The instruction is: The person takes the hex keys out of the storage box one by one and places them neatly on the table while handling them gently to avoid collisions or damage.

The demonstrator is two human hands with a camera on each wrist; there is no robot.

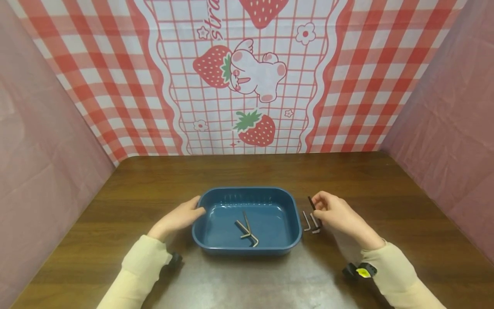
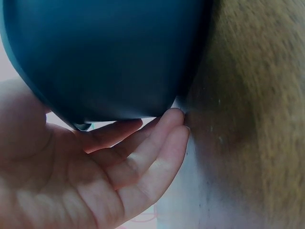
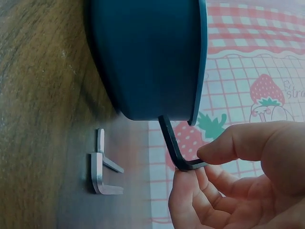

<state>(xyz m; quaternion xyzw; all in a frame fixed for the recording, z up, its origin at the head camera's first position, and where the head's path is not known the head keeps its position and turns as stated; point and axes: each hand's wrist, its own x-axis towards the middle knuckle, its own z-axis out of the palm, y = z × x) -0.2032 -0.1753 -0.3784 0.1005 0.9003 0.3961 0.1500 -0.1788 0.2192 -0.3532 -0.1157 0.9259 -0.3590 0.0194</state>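
A blue rectangular tray (image 1: 247, 250) stands on the table with several metallic hex keys (image 1: 247, 227) crossed on its floor. My left hand (image 1: 181, 218) holds the tray's left end, thumb over the rim; the left wrist view shows its fingers (image 2: 157, 143) against the outside. Right of the tray, my right hand (image 1: 337, 213) pinches a black L-shaped hex key (image 3: 171, 143) by its short arm between thumb and fingers, raised off the table. Beneath that hand lie silver hex keys (image 1: 306, 222), also visible in the right wrist view as bent silver hex keys (image 3: 97, 174).
The brown wooden table (image 1: 162, 176) extends around the tray. A red-and-white checked cloth with strawberries (image 1: 254, 128) hangs behind its far edge. Pink curtains (image 1: 42, 128) flank both sides. Each wrist bears a dark strap-on device (image 1: 359, 270).
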